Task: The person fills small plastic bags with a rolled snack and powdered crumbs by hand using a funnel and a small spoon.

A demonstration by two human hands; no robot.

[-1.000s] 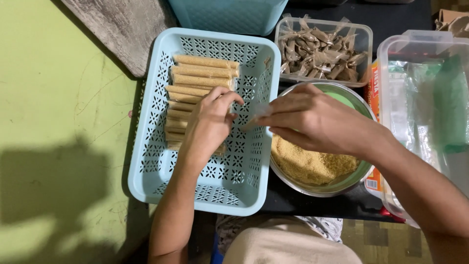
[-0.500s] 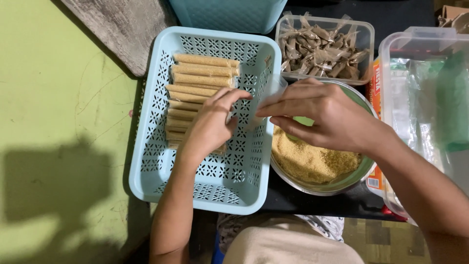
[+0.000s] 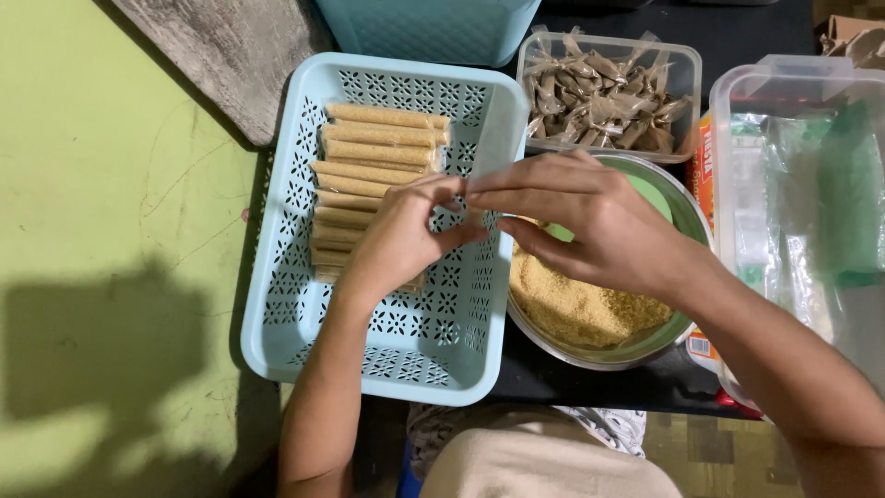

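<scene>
Head view shows the left hand (image 3: pixel 398 242) and right hand (image 3: pixel 590 226) pinching one clear plastic sleeve (image 3: pixel 495 138) between their fingertips, held above the light blue basket (image 3: pixel 369 341) of filled tan rolls (image 3: pixel 373 157), just beside the metal bowl (image 3: pixel 645 346) of crumbs (image 3: pixel 576 309).

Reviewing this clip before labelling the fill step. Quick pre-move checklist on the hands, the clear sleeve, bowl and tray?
1. Clear plastic sleeve pinched by both hands: ok, left hand and right hand meet at its lower end.
2. Sleeve mouth open: cannot tell.
3. Crumb bowl under right hand, stocked: ok.
4. Blue tray has bare space below the filled rolls: ok.
5. Sleeve empty: ok, looks see-through.
</scene>
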